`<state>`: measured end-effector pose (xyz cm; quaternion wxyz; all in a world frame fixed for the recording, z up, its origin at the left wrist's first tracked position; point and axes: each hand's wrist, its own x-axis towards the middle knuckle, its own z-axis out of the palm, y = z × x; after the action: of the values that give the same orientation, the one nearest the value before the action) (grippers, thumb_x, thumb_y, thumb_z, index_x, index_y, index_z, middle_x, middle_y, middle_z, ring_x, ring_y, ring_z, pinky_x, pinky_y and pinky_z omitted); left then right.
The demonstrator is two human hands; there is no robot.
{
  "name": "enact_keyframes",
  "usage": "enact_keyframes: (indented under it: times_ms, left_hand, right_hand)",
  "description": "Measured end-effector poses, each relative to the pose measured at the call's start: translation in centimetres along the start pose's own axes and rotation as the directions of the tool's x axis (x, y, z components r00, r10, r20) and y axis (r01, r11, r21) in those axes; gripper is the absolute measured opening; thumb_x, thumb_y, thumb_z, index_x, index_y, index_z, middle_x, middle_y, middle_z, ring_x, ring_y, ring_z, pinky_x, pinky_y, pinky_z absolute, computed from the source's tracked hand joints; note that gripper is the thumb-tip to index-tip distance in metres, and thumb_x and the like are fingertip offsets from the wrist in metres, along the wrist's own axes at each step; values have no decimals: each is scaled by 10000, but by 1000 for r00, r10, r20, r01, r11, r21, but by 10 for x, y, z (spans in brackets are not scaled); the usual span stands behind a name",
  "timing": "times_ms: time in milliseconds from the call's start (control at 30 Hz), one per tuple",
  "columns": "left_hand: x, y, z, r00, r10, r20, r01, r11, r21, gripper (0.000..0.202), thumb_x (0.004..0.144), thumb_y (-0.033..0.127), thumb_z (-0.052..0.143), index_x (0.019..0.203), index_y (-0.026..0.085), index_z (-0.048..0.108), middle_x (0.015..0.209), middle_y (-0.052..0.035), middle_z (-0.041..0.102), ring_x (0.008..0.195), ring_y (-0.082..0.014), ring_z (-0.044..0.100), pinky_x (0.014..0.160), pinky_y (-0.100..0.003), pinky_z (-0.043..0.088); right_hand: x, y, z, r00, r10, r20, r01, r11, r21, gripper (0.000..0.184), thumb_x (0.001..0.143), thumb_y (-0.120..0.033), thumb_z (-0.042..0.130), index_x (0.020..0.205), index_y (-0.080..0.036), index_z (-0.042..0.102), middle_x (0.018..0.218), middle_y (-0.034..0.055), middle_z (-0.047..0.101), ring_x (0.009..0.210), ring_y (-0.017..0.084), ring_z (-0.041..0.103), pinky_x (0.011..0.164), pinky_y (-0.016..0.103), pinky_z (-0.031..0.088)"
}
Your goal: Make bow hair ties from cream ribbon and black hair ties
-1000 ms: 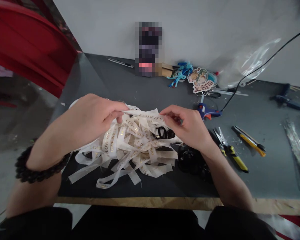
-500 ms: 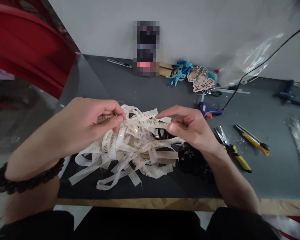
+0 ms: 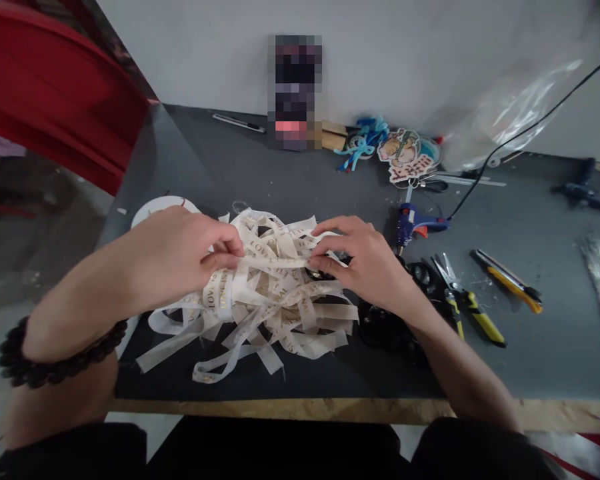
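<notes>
A heap of cream ribbon strips (image 3: 275, 300) printed with gold letters lies on the dark table (image 3: 290, 187) in front of me. My left hand (image 3: 177, 257) is closed, pinching one end of a ribbon strip at the top of the heap. My right hand (image 3: 367, 263) pinches the other end of the same strip, which runs taut between the two hands. A black bead bracelet (image 3: 55, 363) is on my left wrist. Black loops (image 3: 385, 327) lie under my right wrist.
A blue glue gun (image 3: 415, 223) with a black cable, scissors (image 3: 460, 297), a yellow utility knife (image 3: 507, 283), a white disc (image 3: 155, 210), blue ribbon (image 3: 363, 143), a cartoon sticker (image 3: 407, 157) and clear plastic (image 3: 515, 117) lie around. A red object (image 3: 55, 100) stands left.
Both hands have lowered onto the heap and closed on a strip; the right hand, with fingers apart half a second ago, now pinches. The white disc has come into view behind the left hand.
</notes>
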<state>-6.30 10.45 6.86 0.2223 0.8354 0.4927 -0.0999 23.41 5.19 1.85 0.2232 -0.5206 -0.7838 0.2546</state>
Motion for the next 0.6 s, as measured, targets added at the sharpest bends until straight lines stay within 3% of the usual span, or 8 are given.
enact_keyframes:
  times_ms: [133,200,267,333,467,600]
  left_hand:
    - [2,5,14,994,100,-38,-97,993,64,299,921,417,662,1164,284,774,1030,-59,809,920,-311,740,817,-397,484]
    - [3,18,22,975,201,-90,-200,980,18,493,908,443,716,1359,246,705,1236,-103,782,1148,-360,713,970,-446,494]
    - [4,35,29,965,234,-121,-246,964,-100,523,977,504,674,1419,225,662,1304,-110,762,1221,-341,692,1020,-436,490]
    - [5,51,33,970,217,-112,-239,939,-247,427,1035,502,616,1372,250,684,1289,-76,774,1167,-287,721,981,-385,504]
    - [9,66,35,977,212,-8,-196,888,-415,195,1062,328,580,1080,246,757,989,-4,816,880,-194,757,765,-302,485]
    - [8,64,33,982,188,7,-166,884,-437,228,1056,327,593,1253,267,691,981,0,818,889,-196,767,766,-301,480]
  right_hand:
    - [-2,-7,1,997,41,62,-46,997,69,140,1003,-193,689,883,-230,753,948,-17,810,888,173,718,900,348,392]
    - [-6,-15,1,989,51,137,-61,996,64,162,995,-155,673,871,-229,746,894,-40,810,823,155,711,894,338,393]
    - [-12,-25,1,985,87,148,-89,996,6,165,988,-133,662,876,-225,739,851,-47,804,754,148,684,897,342,392]
    - [-18,-34,1,986,97,133,-93,995,-34,162,996,-130,643,957,-241,755,825,-50,800,716,153,657,871,335,403]
    - [-25,-42,1,992,88,94,-86,996,-26,147,1011,-201,672,1075,-275,782,868,-62,820,702,155,632,819,315,426]
    - [-23,-39,-1,988,119,102,-118,993,-10,106,1004,-257,691,996,-263,796,821,-54,811,690,153,625,814,319,435]
